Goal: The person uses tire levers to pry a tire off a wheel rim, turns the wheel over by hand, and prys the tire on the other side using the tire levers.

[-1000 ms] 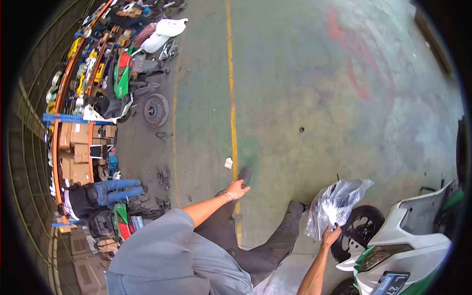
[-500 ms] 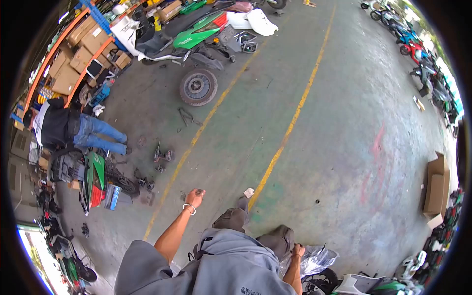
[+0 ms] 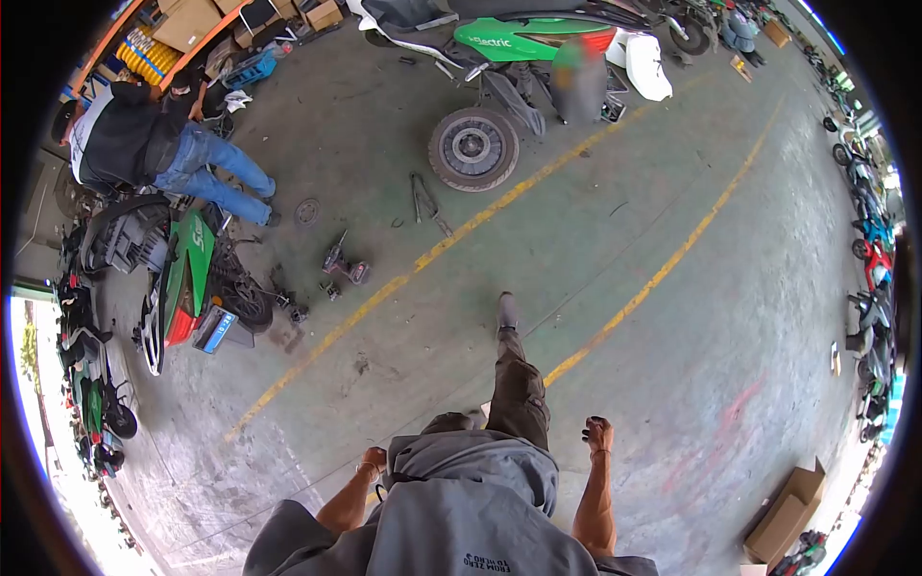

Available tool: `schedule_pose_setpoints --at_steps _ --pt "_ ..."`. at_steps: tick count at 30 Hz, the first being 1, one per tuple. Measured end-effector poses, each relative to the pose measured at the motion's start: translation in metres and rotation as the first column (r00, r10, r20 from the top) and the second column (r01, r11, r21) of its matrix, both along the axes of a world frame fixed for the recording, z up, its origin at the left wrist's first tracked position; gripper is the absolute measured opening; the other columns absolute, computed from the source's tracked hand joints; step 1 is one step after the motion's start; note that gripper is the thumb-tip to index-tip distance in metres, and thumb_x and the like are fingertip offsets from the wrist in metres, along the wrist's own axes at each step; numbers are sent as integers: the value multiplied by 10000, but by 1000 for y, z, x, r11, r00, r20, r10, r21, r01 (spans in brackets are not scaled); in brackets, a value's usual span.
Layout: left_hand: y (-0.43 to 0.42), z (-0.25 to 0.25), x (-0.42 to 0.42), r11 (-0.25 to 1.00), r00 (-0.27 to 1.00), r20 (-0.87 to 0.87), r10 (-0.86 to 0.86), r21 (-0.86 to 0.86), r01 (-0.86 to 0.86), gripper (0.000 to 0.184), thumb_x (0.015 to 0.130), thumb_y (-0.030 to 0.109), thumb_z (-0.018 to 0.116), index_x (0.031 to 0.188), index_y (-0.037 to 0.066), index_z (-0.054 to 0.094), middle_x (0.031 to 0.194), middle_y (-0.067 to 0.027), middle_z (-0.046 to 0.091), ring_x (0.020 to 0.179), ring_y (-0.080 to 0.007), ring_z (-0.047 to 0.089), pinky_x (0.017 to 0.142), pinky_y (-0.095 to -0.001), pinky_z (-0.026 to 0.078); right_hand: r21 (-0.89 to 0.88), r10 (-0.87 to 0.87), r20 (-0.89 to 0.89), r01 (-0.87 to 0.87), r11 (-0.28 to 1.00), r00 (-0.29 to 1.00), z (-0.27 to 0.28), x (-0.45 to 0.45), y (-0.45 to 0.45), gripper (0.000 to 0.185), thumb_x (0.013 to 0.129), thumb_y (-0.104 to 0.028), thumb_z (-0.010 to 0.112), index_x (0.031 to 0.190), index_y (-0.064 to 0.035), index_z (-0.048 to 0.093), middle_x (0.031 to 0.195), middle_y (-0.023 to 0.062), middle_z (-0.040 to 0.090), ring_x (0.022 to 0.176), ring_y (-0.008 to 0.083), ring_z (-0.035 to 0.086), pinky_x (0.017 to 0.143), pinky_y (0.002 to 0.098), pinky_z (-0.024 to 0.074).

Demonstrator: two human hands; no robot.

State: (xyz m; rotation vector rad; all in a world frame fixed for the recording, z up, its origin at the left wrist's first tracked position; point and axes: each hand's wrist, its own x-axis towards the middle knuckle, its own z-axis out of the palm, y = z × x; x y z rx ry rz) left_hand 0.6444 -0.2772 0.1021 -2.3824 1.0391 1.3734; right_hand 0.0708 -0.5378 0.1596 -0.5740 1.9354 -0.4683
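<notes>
My right hand [image 3: 597, 436] hangs over the floor to the right of my legs, its dark-tipped fingers loosely bent with a gap at the thumb and nothing seen in it. Close to my left hip is my left hand [image 3: 376, 459], a bracelet at its wrist; its fingers are partly hidden, so their grip is unclear. Neither hand touches a vehicle or tool. One leg [image 3: 520, 394] is stretched forward in a stride. Ahead on the floor lie a cordless power tool [image 3: 348, 267], a forked metal part [image 3: 424, 200] and a wheel [image 3: 473, 149].
A partly dismantled green scooter [image 3: 523, 40] stands ahead; another green scooter [image 3: 194, 252] is at left, beside a person [image 3: 144, 144] at the shelves. Yellow floor lines [image 3: 663, 274] run ahead. An open cardboard box [image 3: 786, 516] sits at lower right, and parked scooters [image 3: 869, 259] line the right side.
The view has shifted forward and turned, bringing the wheel and power tool nearer. My right hand has swung forward, away from the clear plastic wrapping; my left hand has drawn back.
</notes>
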Motion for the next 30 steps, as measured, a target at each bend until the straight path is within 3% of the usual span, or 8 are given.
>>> schedule_pose_setpoints --at_steps 3,6,9,12,15,17,23,30 --pt "-56 8 -1 974 972 62 225 0 -226 332 837 375 585 887 82 731 908 -195 698 965 -361 662 811 -429 536 16 103 -12 -103 995 995 -17 39 -125 261 863 -184 639 1039 9 641 828 98 665 642 204 663 523 307 521" --pt "-192 56 7 803 819 -22 573 -186 -567 294 833 352 670 886 65 706 800 -167 710 798 -325 699 729 -392 538 -51 612 -241 -639 767 753 -78 78 -263 234 803 -224 686 926 -26 685 767 101 679 620 155 652 548 318 517" --pt "-345 136 27 675 783 -128 608 -437 -595 230 855 222 689 975 29 654 753 -118 708 682 -220 695 650 -328 526 -5 791 -341 -843 538 508 -38 177 -416 253 804 -241 701 945 -33 670 882 169 703 855 315 684 751 373 534" --pt "-451 120 66 655 829 -183 529 -532 -536 212 847 146 685 1018 30 635 764 -111 693 687 -212 684 649 -318 527 -48 876 -349 -940 338 333 -49 268 -547 305 833 -232 657 1075 -50 622 979 167 694 946 363 649 830 433 515" --pt "-550 36 103 738 910 -161 381 -541 -404 234 816 68 652 1046 39 619 837 -105 662 733 -248 671 670 -360 537 -12 934 -308 -983 185 180 -76 375 -649 298 848 -221 636 1099 -60 617 1023 165 681 972 362 636 836 439 510" --pt "-618 -49 122 818 990 119 81 -576 2 291 785 27 611 1074 59 605 946 -93 627 846 -256 650 729 -381 534 -43 949 -310 -998 42 53 -127 443 -706 292 867 -219 611 1111 -58 609 1074 178 663 997 370 623 843 448 503" --pt "-788 -370 157 547 663 298 -687 -388 741 386 783 70 600 1167 82 562 1199 -62 553 1120 -235 539 916 -364 461 -142 916 -399 -984 -111 -46 -351 577 -774 285 880 -204 588 1124 -57 592 1088 191 640 1006 381 612 853 475 491" --pt "-869 -545 174 133 367 430 -825 -483 866 282 821 171 588 1091 93 554 1171 -42 546 1134 -207 502 963 -385 422 -460 939 -309 -841 -285 -149 -538 560 -774 209 892 -159 597 1072 -52 581 1001 155 636 912 356 634 791 449 512"
